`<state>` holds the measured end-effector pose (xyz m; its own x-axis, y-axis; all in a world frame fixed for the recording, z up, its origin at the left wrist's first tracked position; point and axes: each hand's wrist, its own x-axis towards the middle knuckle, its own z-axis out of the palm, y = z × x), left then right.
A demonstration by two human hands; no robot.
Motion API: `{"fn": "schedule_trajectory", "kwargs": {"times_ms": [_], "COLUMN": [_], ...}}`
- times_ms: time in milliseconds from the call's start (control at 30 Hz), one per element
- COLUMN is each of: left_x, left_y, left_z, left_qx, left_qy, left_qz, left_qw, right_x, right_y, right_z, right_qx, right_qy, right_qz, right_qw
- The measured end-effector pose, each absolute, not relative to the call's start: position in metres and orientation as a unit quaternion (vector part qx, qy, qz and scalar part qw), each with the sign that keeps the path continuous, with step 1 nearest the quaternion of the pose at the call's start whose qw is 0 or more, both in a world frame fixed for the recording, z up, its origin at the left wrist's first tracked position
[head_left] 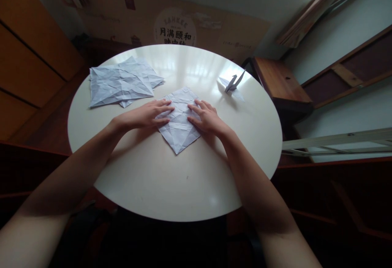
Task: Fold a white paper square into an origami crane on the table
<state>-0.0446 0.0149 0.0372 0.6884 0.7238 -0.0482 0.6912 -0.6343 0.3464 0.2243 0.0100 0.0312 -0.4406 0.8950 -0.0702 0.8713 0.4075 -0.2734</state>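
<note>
A creased sheet of white paper (177,131) lies diamond-wise on the table, one corner toward me. My left hand (156,112) rests on its left side, fingers spread and stretched out over the creases. On the opposite side, my right hand (206,116) presses flat with its fingers apart, their tips pointing at the left hand. A strip of paper shows between the two hands, crossed by fold lines. The paper's left and right corners are partly hidden beneath the hands.
A stack of crumpled, creased paper sheets (122,81) sits at the table's back left. At the back right stands a folded paper crane (232,85). Both are on the white oval table (183,194). A wooden cabinet (278,80) is beyond its right edge.
</note>
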Motion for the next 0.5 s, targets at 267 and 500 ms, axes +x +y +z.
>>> {"fn": "schedule_trajectory", "kwargs": {"times_ms": [267, 500], "left_x": [-0.0452, -0.0452], "left_y": [0.0139, 0.0136], "left_z": [0.0382, 0.0384], "left_qx": [0.903, 0.904], "left_qy": [0.392, 0.393], "left_qz": [0.044, 0.044], "left_qw": [0.168, 0.165], "right_x": [0.2253, 0.2252], "right_y": [0.0106, 0.0103], "right_z": [0.0295, 0.0303], "right_qx": [-0.525, -0.526], "right_qy": [-0.839, -0.838], "right_qz": [0.133, 0.136], "right_qw": [0.045, 0.043]}}
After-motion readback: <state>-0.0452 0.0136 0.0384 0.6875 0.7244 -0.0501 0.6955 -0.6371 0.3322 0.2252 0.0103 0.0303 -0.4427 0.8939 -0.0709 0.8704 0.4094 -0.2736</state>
